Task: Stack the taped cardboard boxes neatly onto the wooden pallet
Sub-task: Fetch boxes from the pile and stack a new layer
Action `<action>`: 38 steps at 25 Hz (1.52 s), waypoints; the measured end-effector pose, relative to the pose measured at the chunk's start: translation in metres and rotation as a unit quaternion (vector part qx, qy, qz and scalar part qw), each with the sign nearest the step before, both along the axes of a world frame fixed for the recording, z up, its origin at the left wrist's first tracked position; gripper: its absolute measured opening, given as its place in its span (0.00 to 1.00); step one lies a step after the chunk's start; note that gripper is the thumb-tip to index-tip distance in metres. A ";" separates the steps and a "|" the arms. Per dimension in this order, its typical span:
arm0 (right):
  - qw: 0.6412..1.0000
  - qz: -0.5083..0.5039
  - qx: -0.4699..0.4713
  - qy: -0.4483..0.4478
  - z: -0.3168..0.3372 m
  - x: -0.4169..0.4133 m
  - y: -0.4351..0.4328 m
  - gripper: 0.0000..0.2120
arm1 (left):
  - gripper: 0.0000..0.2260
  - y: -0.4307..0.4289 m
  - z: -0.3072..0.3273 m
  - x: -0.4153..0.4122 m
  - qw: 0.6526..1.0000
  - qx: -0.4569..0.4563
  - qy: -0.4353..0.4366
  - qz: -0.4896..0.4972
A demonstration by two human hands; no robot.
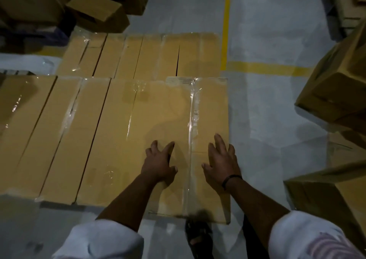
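Observation:
A large taped cardboard box (158, 120) lies flat in front of me, at the right end of a near row of taped boxes (59, 130). Clear tape runs along its top seam. My left hand (159, 163) rests palm down on the box top, fingers spread. My right hand (221, 161) lies flat near the box's right edge, also spread, a dark band on its wrist. Neither hand grips anything. A second, lower row of taped boxes (142, 54) lies behind. The pallet under the boxes is hidden.
Loose boxes (97, 11) are piled at the back left. More boxes (340, 84) stand stacked at the right, close to my right arm. Grey floor with yellow lines (267, 66) lies to the right of the rows. My sandalled foot (198, 237) stands by the box's near edge.

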State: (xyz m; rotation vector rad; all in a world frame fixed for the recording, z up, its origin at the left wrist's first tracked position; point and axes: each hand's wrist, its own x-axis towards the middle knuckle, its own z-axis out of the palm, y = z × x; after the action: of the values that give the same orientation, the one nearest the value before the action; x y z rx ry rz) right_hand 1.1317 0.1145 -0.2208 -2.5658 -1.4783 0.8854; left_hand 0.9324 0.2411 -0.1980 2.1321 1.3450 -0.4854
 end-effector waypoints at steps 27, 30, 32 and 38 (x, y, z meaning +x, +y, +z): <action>0.996 0.051 -0.071 0.006 -0.006 -0.072 -0.131 0.30 | 0.30 -0.099 -0.014 -0.093 0.980 0.059 0.037 -0.184; 0.998 0.056 -0.002 -0.035 -0.021 -0.073 -0.146 0.23 | 0.30 -0.105 -0.024 -0.099 0.979 0.074 0.029 -0.187; 0.994 0.060 0.057 -0.065 -0.038 -0.080 -0.161 0.18 | 0.34 -0.114 -0.033 -0.108 0.978 0.083 0.016 -0.190; 0.987 0.006 0.141 -0.075 -0.077 -0.101 -0.198 0.25 | 0.39 -0.141 -0.050 -0.126 0.978 0.116 -0.029 -0.168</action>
State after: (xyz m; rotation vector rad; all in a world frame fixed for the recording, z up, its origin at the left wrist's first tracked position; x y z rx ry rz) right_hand 1.0307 -0.0834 -0.2973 -2.4603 -1.5303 0.4515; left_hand 0.8063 0.0998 -0.2479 2.5650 1.0535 -0.4070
